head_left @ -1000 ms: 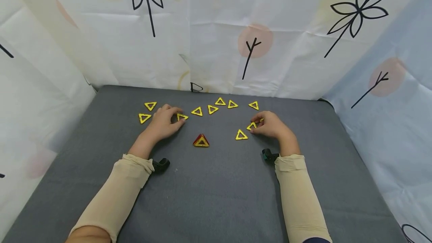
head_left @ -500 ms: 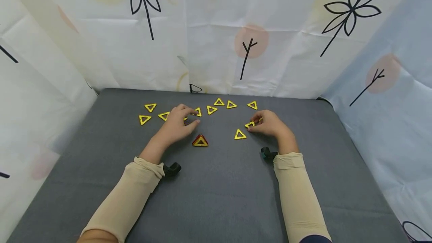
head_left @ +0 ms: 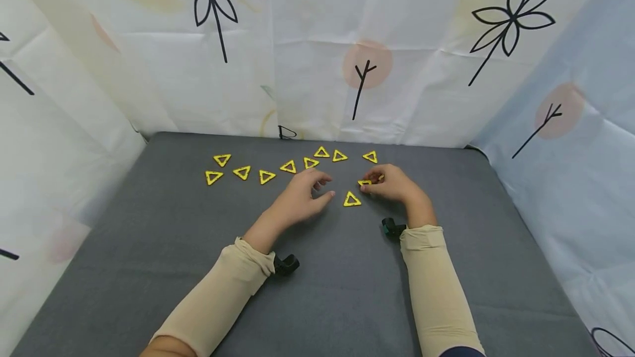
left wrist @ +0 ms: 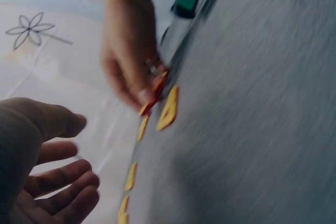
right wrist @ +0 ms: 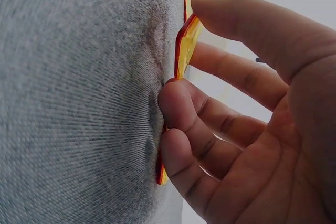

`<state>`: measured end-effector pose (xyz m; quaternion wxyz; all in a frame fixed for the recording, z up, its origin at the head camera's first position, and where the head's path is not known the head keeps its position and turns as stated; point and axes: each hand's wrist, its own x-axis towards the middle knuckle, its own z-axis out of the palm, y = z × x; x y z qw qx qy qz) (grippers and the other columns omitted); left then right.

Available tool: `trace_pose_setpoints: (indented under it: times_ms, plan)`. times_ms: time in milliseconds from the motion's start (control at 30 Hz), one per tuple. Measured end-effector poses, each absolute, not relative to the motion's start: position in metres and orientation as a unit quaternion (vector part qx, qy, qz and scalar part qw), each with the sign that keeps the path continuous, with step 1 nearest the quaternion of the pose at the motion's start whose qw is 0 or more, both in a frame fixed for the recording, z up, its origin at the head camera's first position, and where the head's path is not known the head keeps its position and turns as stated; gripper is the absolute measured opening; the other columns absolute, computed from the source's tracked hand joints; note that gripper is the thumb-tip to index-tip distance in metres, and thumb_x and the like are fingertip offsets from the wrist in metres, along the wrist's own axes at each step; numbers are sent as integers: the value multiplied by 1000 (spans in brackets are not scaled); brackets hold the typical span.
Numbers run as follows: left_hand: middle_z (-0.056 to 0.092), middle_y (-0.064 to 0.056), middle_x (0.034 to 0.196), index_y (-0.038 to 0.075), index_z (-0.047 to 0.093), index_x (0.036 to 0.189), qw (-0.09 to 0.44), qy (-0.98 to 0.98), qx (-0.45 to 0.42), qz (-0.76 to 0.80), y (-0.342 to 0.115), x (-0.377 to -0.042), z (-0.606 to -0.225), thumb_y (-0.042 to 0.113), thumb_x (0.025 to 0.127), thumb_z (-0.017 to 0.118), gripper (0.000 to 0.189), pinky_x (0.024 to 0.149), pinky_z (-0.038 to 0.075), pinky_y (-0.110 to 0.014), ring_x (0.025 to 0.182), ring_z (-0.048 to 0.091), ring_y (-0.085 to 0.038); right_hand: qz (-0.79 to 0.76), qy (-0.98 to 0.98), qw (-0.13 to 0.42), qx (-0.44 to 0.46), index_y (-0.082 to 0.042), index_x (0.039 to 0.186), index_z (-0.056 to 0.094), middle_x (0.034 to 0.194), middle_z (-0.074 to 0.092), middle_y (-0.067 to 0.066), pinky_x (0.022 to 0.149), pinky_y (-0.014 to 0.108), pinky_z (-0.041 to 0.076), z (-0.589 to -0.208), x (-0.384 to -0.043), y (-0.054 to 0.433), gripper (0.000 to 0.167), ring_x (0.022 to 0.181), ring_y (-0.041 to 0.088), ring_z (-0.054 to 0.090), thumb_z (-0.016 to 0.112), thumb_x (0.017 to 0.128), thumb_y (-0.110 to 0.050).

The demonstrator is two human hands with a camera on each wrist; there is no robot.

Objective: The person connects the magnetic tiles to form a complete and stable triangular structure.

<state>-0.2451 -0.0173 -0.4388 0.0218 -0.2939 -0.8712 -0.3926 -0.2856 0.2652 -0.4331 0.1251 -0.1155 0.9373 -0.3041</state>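
Observation:
My right hand (head_left: 394, 183) pinches a triangular frame tile (head_left: 364, 183), yellow with red edges. In the right wrist view this tile (right wrist: 186, 45) is tilted between thumb and fingers, close over the grey cloth, and another tile (right wrist: 161, 171) lies behind the fingertips. Just left of that hand a yellow triangle tile (head_left: 352, 199) lies flat. My left hand (head_left: 300, 197) is over the middle of the cloth, fingers loosely bent and apart; in the left wrist view its fingers (left wrist: 73, 179) hold nothing. It covers the spot where the red-and-yellow triangle piece stood.
Several yellow triangle tiles lie along the back of the grey cloth-covered table (head_left: 337, 291), from a left tile (head_left: 214, 177) to a right one (head_left: 370, 157). A patterned white curtain (head_left: 317, 87) rises at the back edge and both sides.
My left hand has swept right, from beside the left tiles to the middle, uncovering tiles behind it and covering the red-and-yellow piece. The right hand stays nearly in place; its tile has tilted.

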Motion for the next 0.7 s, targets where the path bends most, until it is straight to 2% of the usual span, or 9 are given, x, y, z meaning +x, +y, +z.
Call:
trace_pose_setpoints:
  times_ms: [133, 300, 467, 700]
  plan:
    - [71, -16, 111, -1, 71, 128, 12, -865, -289, -411, 2, -240, -448, 19, 99, 76, 35, 84, 58, -39, 94, 69, -23, -299, 937, 132, -125, -4, 129, 75, 114, 71, 15, 87, 43, 53, -431, -286, 266, 38, 100, 28, 66, 77, 99, -29]
    - [71, -13, 109, -1, 73, 123, -13, -863, -271, -427, 19, -240, -458, 14, 97, 77, 31, 84, 59, -37, 93, 70, -22, -304, 934, 133, -134, -3, 127, 75, 116, 73, 16, 92, 49, 55, -430, -284, 265, 37, 104, 30, 68, 77, 99, -27]
    - [73, -12, 111, 1, 74, 117, -23, -872, -231, -431, 29, -245, -465, 18, 96, 78, 27, 82, 59, -36, 91, 70, -20, -316, 930, 133, -131, -4, 129, 74, 122, 71, 18, 97, 53, 54, -432, -285, 265, 36, 111, 35, 68, 76, 100, -25]
    - [69, -9, 107, 3, 75, 117, -41, -887, -209, -410, 38, -248, -470, 25, 91, 86, 36, 83, 56, -34, 88, 64, -16, -318, 931, 122, -132, -5, 129, 74, 122, 70, 17, 97, 53, 54, -432, -285, 265, 35, 113, 35, 68, 76, 100, -26]
